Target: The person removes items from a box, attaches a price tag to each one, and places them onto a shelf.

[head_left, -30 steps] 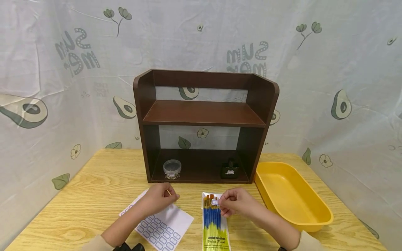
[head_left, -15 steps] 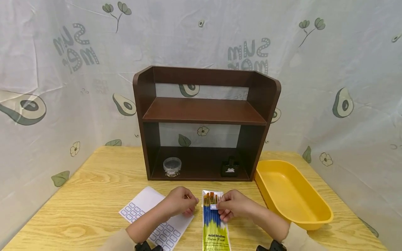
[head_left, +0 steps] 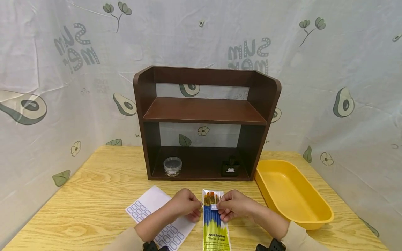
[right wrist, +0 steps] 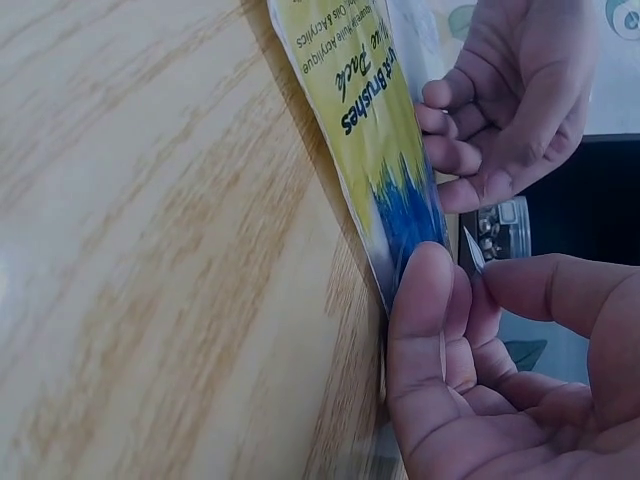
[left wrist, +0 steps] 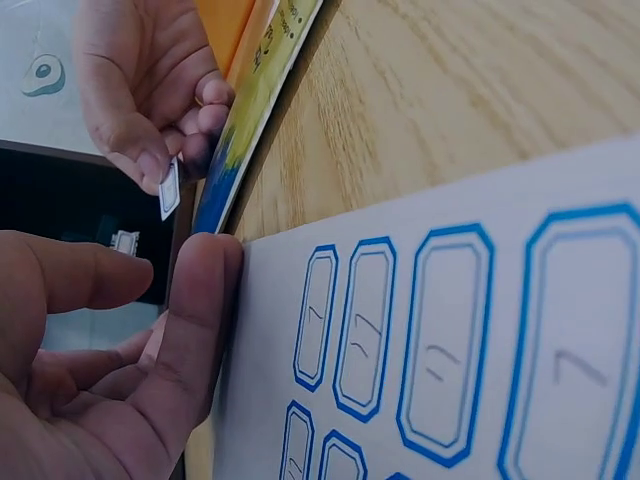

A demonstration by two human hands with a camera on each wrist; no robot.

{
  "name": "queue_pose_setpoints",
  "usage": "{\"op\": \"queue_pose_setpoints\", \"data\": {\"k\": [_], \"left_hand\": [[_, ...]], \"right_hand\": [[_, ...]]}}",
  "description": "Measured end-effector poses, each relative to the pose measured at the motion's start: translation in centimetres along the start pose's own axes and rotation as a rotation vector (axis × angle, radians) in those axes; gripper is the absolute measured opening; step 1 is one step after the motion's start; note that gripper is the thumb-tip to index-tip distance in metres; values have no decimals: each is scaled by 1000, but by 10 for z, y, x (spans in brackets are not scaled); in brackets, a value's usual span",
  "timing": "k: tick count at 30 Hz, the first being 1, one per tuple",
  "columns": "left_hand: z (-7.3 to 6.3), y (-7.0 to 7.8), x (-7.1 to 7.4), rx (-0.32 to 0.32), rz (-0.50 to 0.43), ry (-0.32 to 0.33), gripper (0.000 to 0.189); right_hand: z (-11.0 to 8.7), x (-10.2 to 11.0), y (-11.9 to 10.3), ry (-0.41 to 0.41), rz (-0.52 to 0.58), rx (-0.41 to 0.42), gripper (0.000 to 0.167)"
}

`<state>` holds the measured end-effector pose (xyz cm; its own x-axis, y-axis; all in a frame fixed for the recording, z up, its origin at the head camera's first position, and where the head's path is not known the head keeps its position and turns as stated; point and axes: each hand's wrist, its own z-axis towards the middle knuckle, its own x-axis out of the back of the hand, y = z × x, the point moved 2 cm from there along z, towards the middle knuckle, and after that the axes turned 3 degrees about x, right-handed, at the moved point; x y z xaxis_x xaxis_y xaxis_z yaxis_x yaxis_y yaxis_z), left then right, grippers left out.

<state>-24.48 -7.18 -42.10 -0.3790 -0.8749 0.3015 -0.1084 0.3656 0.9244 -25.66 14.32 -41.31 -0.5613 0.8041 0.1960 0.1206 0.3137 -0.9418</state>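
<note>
Between thumb and index finger, my right hand (head_left: 233, 205) pinches a small blue-bordered label sticker (left wrist: 170, 190) over the upper part of a paintbrush pack (head_left: 216, 237). The pack is long and flat, with blue-handled brushes showing at its top and "Artist Brushes" printed below. My left hand (head_left: 186, 205) is beside the pack's left edge, thumb and index finger apart with nothing between them. Under the left hand and forearm lies a white sheet of label stickers (head_left: 154, 197), partly hidden by them; its labels carry small handwritten marks.
Behind the hands stands a dark brown two-tier shelf (head_left: 204, 111). On its lower level are a clear lidded jar (head_left: 172, 167) at left and a black bottle (head_left: 230, 169) at right, each bearing a label. A yellow tub (head_left: 314, 225) sits at the right.
My left hand has moved right from over the sticker sheet to the pack's left edge. The right hand has brought the label slightly lower and left over the pack. The sheet has shifted slightly right.
</note>
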Motion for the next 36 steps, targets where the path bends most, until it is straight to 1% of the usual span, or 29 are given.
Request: {"op": "queue_pose_setpoints", "data": {"k": [6, 14, 19, 28, 36], "left_hand": [[2, 0, -2, 25, -13, 0, 20], [4, -1, -3, 38, -42, -18, 16], [5, 0, -4, 51, -41, -24, 16], [7, -1, -8, 31, -19, -5, 16], [7, -1, -10, 38, -16, 7, 19]], "right_hand": [[-1, 0, 0, -15, 1, 4, 14], [0, -1, 2, -25, 17, 11, 14], [0, -1, 4, -22, 8, 12, 16], [0, -2, 4, -16, 0, 30, 16], [1, -4, 5, -4, 19, 40, 14]]}}
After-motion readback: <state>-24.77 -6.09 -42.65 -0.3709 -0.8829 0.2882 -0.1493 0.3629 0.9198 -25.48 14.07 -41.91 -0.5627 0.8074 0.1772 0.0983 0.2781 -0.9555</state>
